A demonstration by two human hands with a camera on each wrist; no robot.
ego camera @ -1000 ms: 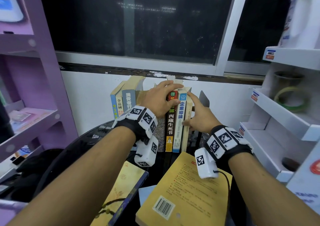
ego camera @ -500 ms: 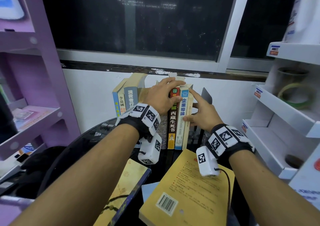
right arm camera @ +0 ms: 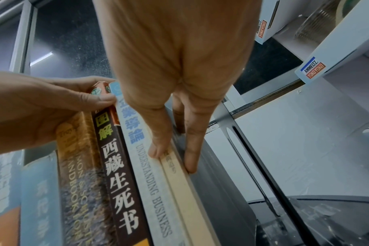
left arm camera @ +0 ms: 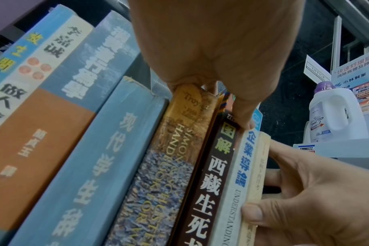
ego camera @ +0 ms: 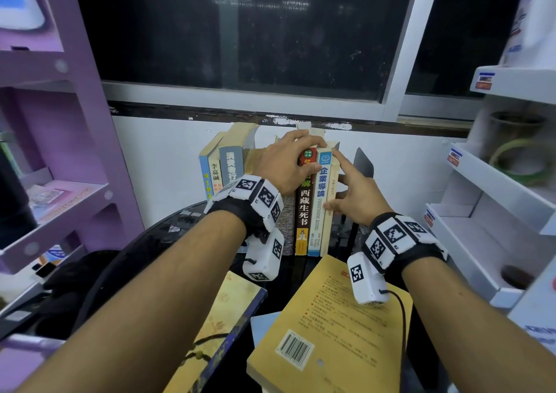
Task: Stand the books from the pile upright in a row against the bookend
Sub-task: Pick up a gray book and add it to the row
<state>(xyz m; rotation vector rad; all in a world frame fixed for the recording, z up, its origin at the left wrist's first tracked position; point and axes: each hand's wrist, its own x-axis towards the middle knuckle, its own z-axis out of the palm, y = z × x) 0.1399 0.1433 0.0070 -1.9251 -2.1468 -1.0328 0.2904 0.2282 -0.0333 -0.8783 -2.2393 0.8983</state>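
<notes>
Several books stand upright in a row at the back of the black table (ego camera: 168, 233). My left hand (ego camera: 285, 167) reaches over their tops and pinches the dark-spined book (ego camera: 304, 209) (left arm camera: 211, 183), thumb on its spine. My right hand (ego camera: 352, 194) (right arm camera: 175, 116) pinches the thin cream book (ego camera: 330, 227) (right arm camera: 179, 179) at the row's right end, thumb on the spine and fingers flat on its cover. The dark metal bookend (ego camera: 364, 164) (right arm camera: 221, 183) stands just right of it. In front lies the pile: a yellow book (ego camera: 331, 332) overlapping a blue-edged book (ego camera: 228, 311).
A purple shelf unit (ego camera: 60, 200) stands close on the left and a white display shelf (ego camera: 481, 242) on the right. The white wall and a dark window are right behind the row. A white bottle (left arm camera: 337, 116) sits on the right shelf.
Only my head view has shifted a little. Both hands keep their hold on the same books.
</notes>
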